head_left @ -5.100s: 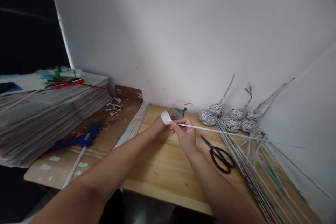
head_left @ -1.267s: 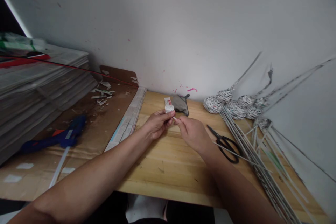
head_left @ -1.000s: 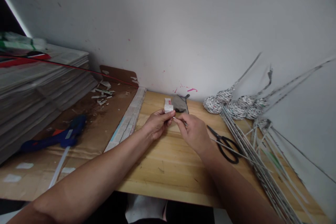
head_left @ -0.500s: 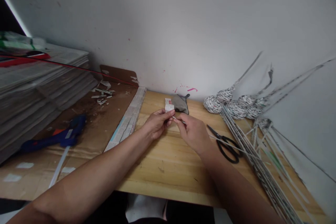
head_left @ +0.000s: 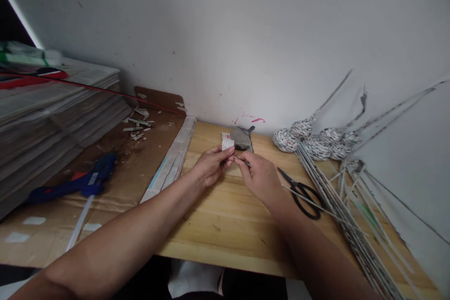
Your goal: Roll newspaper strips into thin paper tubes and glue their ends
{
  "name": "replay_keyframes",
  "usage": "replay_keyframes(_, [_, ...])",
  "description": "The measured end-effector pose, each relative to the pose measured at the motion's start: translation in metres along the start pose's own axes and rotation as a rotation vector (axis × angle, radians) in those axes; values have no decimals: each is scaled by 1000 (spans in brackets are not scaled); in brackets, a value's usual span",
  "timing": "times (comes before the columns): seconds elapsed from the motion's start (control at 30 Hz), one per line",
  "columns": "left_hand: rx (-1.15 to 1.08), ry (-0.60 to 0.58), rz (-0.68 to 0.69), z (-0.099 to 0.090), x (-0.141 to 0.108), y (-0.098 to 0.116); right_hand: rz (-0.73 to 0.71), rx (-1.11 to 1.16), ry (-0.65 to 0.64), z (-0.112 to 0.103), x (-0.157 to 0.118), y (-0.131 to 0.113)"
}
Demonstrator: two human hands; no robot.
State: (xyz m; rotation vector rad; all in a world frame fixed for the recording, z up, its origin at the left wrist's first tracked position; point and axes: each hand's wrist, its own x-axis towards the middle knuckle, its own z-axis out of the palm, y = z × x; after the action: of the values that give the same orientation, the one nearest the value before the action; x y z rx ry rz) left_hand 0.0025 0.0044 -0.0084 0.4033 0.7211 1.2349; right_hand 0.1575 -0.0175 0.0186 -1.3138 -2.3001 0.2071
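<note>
Thumb and fingers of my left hand [head_left: 214, 164] pinch a small printed paper strip [head_left: 228, 143], whose free end sticks up over the fingertips. My right hand [head_left: 256, 173] is closed on a thin rolled paper stick [head_left: 302, 196] that passes under the palm and runs out to the lower right. The stick's tip meets the paper at my left fingertips. Just behind both hands lies a grey cloth pouch [head_left: 241, 138] on the wooden table [head_left: 218, 229].
Black scissors [head_left: 304, 197] and a bundle of paper sticks [head_left: 341, 220] lie right. Woven paper balls [head_left: 284, 140] stand by the wall. On the left are cardboard [head_left: 130, 183], a blue glue gun [head_left: 94, 176], paper scraps [head_left: 137, 126] and stacked newspapers [head_left: 70, 103].
The part of the paper stick beyond my right hand has shifted slightly and now shows over the bundle. Both hands stay almost in place, still pinching.
</note>
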Motion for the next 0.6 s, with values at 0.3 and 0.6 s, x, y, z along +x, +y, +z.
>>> replay_keyframes(0.3, [-12, 14, 0, 2, -2, 2, 2, 42, 22, 2, 0, 1])
replay_keyframes(0.6, [-4, 4, -29, 2, -5, 3, 25, 45, -17, 1, 1, 1])
